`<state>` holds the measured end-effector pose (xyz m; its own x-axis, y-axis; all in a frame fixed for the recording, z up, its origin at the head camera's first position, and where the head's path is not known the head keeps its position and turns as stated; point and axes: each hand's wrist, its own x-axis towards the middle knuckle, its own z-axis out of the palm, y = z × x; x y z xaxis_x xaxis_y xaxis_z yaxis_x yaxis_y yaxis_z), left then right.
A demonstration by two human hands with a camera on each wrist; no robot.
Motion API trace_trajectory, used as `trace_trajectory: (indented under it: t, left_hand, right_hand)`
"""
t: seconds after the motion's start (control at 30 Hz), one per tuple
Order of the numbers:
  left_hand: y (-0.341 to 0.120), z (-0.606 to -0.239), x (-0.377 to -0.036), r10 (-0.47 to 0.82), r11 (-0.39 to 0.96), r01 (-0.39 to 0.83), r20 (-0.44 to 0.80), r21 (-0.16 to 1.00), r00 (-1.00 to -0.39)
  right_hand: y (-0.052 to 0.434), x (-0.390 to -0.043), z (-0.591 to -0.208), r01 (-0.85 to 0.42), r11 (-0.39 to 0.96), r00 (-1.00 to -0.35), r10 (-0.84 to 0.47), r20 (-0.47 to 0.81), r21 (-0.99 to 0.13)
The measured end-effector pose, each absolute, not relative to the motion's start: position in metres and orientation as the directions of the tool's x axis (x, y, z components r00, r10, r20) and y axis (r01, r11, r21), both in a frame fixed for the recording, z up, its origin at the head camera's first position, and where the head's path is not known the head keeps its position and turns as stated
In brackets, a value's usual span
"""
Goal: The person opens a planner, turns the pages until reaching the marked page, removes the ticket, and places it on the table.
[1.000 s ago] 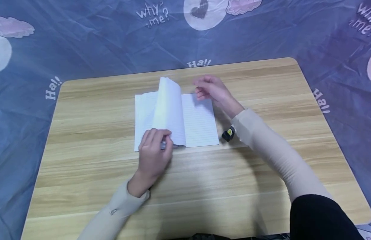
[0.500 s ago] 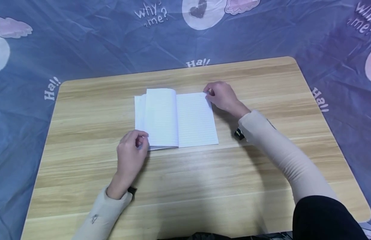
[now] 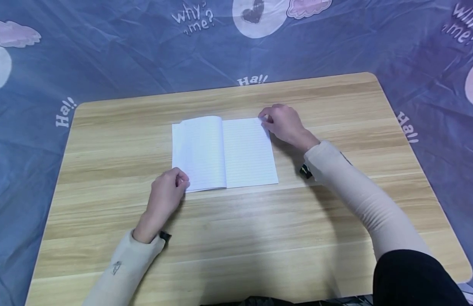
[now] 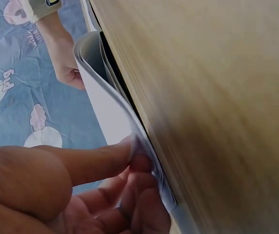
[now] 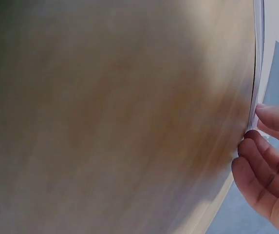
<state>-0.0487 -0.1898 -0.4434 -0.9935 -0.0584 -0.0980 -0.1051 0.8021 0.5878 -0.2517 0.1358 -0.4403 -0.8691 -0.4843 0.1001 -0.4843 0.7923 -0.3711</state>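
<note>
Open notebook [image 3: 225, 153] lies flat on the table [image 3: 259, 238]. Left hand [image 3: 165, 197] pinches its near-left pages, clearer in the left wrist view; right hand [image 3: 284, 123] fingertips grip its far-right corner.

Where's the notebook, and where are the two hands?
notebook [image 3: 248, 153], head view, on its lined right page.
left hand [image 3: 165, 197], head view, on its back.
right hand [image 3: 286, 123], head view, on its back.

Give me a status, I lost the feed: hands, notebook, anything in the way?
Left hand pinches the near-left page corner. Right hand touches the far-right corner. Notebook lies open on the table. Nothing in the way.
</note>
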Motion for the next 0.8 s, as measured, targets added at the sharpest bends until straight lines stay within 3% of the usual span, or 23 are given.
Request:
trace_trajectory:
  t: [0.2, 0.37, 0.63, 0.8]
  left_hand:
    - [-0.191, -0.442, -0.053, -0.071, 0.835, -0.146, -0.159, 0.531, -0.985]
    - [-0.191, -0.442, -0.054, -0.076, 0.843, -0.147, -0.155, 0.518, -0.985]
    - [-0.188, -0.443, -0.053, -0.084, 0.847, -0.151, -0.152, 0.510, -0.985]
    - [-0.188, -0.443, -0.053, -0.058, 0.857, -0.122, -0.142, 0.500, -0.988]
  right_hand:
    - [0.137, -0.248, -0.442, -0.551, 0.783, -0.834, -0.510, 0.211, -0.288]
    - [0.135, -0.248, -0.441, -0.567, 0.767, -0.823, -0.507, 0.258, -0.302]
    - [0.131, -0.251, -0.427, -0.398, 0.700, -0.901, -0.420, 0.110, -0.593]
    - [0.131, -0.251, -0.419, -0.280, 0.646, -0.920, -0.392, 0.006, -0.710]
